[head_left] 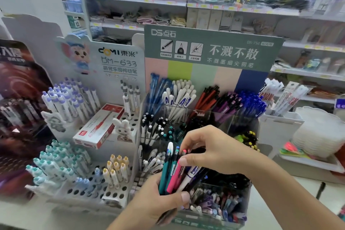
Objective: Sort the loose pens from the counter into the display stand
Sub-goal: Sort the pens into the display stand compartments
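Note:
My left hand grips a bundle of loose pens upright in front of the display stand: teal ones, a pink one and a white one with a blue band. My right hand reaches in from the right and pinches the top of the pink pen between thumb and fingers. The stand has clear compartments holding blue, white, red-black, purple and dark blue pens. Its lower compartments are partly hidden behind my hands.
A white Domi pen rack with several holes stands to the left, with a red-and-white pen box lying on it. A white tray of packaged pens and a stack of white plates stand to the right. Store shelves run behind.

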